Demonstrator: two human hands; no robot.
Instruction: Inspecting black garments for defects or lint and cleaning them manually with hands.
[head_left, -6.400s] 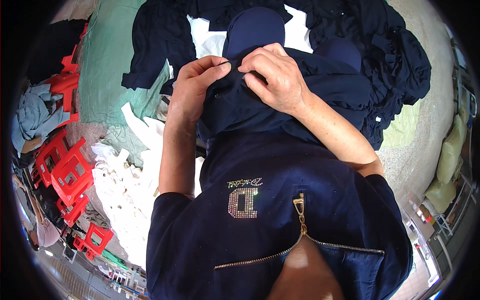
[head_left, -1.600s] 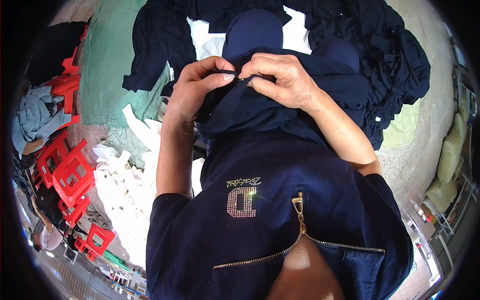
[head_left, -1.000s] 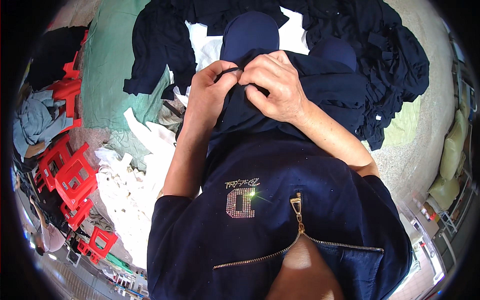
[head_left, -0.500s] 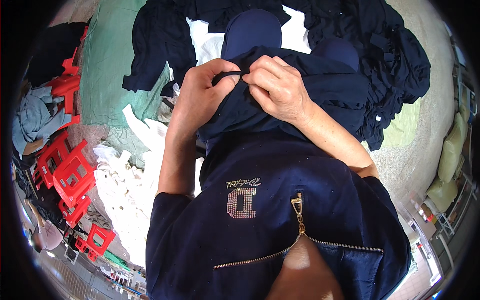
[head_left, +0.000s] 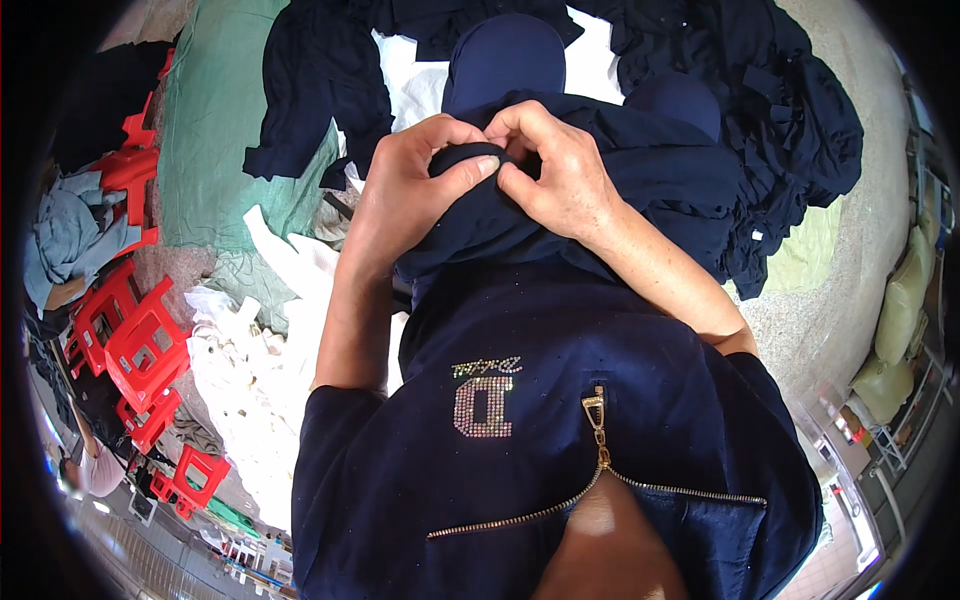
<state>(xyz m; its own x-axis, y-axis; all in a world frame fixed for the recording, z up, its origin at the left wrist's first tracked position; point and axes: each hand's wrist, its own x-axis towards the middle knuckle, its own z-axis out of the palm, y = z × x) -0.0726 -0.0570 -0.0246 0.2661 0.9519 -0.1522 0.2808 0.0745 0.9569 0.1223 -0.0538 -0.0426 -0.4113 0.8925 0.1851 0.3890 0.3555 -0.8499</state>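
Observation:
A dark navy garment [head_left: 640, 165] lies bunched across my lap, one edge of it raised between my hands. My left hand [head_left: 415, 185] pinches that edge, its thumb lying on top of the folded cloth. Close beside it, my right hand [head_left: 555, 170] is bent with thumb and fingertips pressed at the same fold. The fingertips of both hands nearly meet there. What exactly lies under the fingers, such as a seam or thread, is hidden. Which part of the garment this edge belongs to, I cannot tell.
More dark garments [head_left: 740, 110] are heaped ahead and to the right, over white cloth [head_left: 415, 85]. A green sheet [head_left: 215, 130] covers the floor at left. White garments [head_left: 250, 390] pile beside my left arm, near red plastic stools [head_left: 150, 340]. Pale sacks [head_left: 882, 385] stand far right.
My right fingers have shifted slightly up and opened into a rounder pinch. My left thumb has slid right along the fold, and more of the rolled edge shows.

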